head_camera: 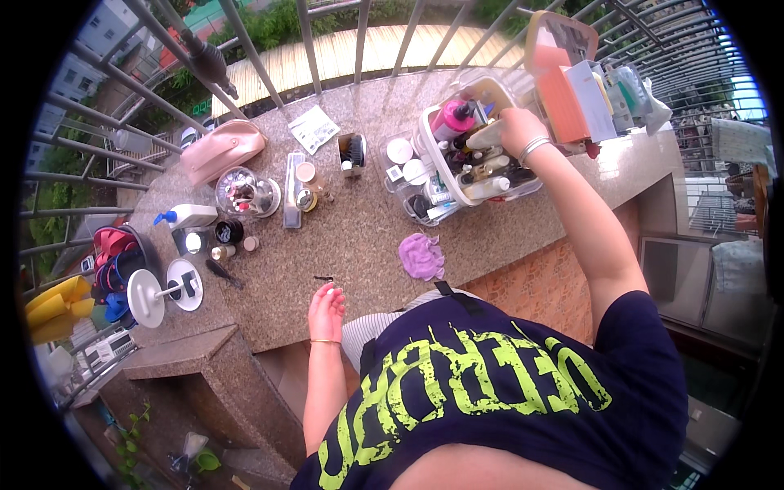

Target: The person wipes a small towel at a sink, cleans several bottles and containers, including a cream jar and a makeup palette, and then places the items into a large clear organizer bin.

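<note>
My right hand (520,131) reaches into a white plastic basket (449,174) and grips a pale bottle or tube (486,136). Around it in the basket stand a pink bottle with a black top (453,119) and several small bottles, some amber and some with white caps. My left hand (326,312) rests at the counter's near edge, fingers loosely curled, with nothing clearly visible in it. Just beyond its fingertips lies a small black clip-like item (323,278). A crumpled purple cloth (421,256) sits between my hands, nearer the basket.
Clear containers of jars (401,162) adjoin the basket's left. Farther left are a pink pouch (223,150), a clear round organizer (245,193), a pump bottle (193,215) and a white stand (147,298). An open box (557,92) stands back right. Metal bars (361,43) border the granite counter.
</note>
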